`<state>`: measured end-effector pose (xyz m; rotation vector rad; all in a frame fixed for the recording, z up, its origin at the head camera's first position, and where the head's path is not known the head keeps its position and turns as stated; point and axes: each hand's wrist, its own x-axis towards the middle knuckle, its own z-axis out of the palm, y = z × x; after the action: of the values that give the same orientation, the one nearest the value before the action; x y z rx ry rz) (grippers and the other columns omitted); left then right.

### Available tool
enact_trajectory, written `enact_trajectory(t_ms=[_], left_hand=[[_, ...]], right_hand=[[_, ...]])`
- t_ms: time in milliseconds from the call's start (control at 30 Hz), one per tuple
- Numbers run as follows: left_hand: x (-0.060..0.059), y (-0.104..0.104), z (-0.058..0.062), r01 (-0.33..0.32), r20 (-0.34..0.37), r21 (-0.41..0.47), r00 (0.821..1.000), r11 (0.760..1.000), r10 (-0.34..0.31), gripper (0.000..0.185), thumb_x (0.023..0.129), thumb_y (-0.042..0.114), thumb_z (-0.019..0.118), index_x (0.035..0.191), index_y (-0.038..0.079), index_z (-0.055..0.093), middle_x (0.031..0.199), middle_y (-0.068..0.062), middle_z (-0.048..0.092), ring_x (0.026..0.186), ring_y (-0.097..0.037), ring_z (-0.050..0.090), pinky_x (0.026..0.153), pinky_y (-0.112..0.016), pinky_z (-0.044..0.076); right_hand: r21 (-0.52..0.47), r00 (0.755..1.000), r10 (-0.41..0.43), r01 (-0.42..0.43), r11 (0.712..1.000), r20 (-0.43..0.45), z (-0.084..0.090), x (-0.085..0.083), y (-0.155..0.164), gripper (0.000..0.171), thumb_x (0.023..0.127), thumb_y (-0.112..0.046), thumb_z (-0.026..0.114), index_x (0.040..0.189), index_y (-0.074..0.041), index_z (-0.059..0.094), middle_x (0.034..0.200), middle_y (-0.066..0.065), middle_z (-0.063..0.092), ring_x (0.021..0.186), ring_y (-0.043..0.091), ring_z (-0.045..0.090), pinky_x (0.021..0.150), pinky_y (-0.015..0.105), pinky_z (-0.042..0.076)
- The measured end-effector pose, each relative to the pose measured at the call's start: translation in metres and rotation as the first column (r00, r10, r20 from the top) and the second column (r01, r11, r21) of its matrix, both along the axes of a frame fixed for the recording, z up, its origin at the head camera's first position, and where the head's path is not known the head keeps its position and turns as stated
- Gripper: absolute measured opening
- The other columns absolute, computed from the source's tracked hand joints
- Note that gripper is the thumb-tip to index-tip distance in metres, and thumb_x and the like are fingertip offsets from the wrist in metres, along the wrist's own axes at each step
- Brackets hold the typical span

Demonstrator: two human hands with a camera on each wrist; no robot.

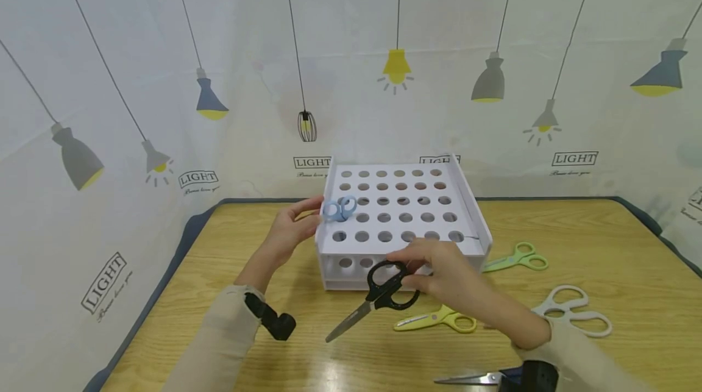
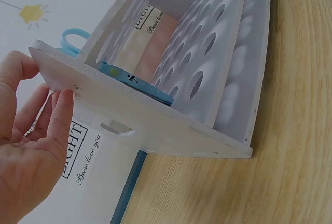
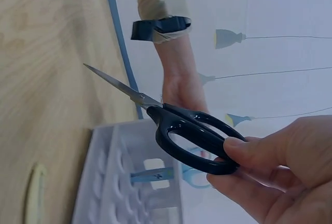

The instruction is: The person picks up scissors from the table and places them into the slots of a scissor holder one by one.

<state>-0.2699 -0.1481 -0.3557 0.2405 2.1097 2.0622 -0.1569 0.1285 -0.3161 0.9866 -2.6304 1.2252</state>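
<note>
A white rack (image 1: 459,197) with rows of round holes stands at the middle of the wooden table. Blue scissors (image 1: 339,208) stand in a hole near its left edge, handles up; in the left wrist view their blades (image 2: 137,84) show under the top panel. My left hand (image 1: 309,212) rests with straight fingers against the rack's left edge (image 2: 171,125) beside those handles. My right hand (image 1: 433,270) grips black scissors (image 1: 378,294) by the handles in front of the rack, blades pointing down-left above the table. The right wrist view shows that grip on the black scissors (image 3: 187,130).
Green scissors (image 1: 518,258) lie right of the rack. Yellow-green scissors (image 1: 439,320) lie in front of it and white scissors (image 1: 573,311) farther right. Another pair's blade (image 1: 466,378) shows at the bottom edge. A lamp-patterned cloth hangs behind and beside the table.
</note>
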Motion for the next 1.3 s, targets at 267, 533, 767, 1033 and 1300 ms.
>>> enact_trajectory(t_ms=[267,533,767,1033,1300], left_hand=[[-0.001,0.0,-0.001,0.002,-0.013,0.011,1.0,1.0,-0.002,0.047,0.088,0.006,0.056,0.134,0.005,0.045,0.135,-0.013,0.041,0.119,-0.027,0.046,0.094,-0.033,0.043],[-0.002,0.0,-0.001,-0.006,-0.01,0.008,1.0,1.0,0.006,0.047,0.088,0.007,0.057,0.134,0.006,0.046,0.134,-0.011,0.042,0.119,-0.026,0.046,0.094,-0.034,0.043],[-0.001,0.0,-0.001,-0.003,-0.001,0.002,1.0,1.0,0.003,0.047,0.088,0.007,0.056,0.134,0.006,0.046,0.134,-0.011,0.042,0.119,-0.026,0.045,0.095,-0.034,0.042],[0.0,-0.001,-0.001,-0.008,-0.005,-0.006,1.0,1.0,0.007,0.047,0.088,0.007,0.056,0.134,0.007,0.047,0.134,-0.011,0.042,0.119,-0.026,0.046,0.094,-0.034,0.043],[-0.002,0.0,-0.002,-0.004,-0.008,0.004,1.0,1.0,0.004,0.047,0.088,0.007,0.056,0.134,0.006,0.047,0.134,-0.011,0.042,0.118,-0.026,0.046,0.094,-0.033,0.043]], right_hand=[[0.035,0.994,0.038,-0.034,0.999,-0.104,0.027,-0.015,0.006,0.037,0.071,0.01,0.071,0.107,0.002,0.066,0.092,0.008,0.065,0.076,0.016,0.063,0.061,0.021,0.053],[0.061,0.99,0.034,-0.026,0.998,-0.14,0.042,-0.027,0.003,0.038,0.07,0.013,0.07,0.107,0.001,0.067,0.089,0.006,0.065,0.076,0.016,0.062,0.065,0.021,0.053],[0.106,0.983,0.057,-0.038,0.994,-0.177,0.055,-0.034,0.0,0.036,0.071,0.011,0.07,0.106,0.001,0.068,0.089,0.006,0.065,0.077,0.017,0.063,0.064,0.023,0.052],[0.127,0.977,0.054,-0.027,0.992,-0.208,0.075,-0.04,-0.005,0.032,0.072,0.01,0.07,0.103,0.0,0.069,0.092,0.009,0.068,0.081,0.02,0.064,0.065,0.025,0.053],[0.152,0.979,0.016,0.015,0.988,-0.201,0.095,-0.043,-0.007,0.031,0.074,0.009,0.069,0.104,0.0,0.069,0.095,0.009,0.068,0.084,0.022,0.063,0.065,0.027,0.053]])
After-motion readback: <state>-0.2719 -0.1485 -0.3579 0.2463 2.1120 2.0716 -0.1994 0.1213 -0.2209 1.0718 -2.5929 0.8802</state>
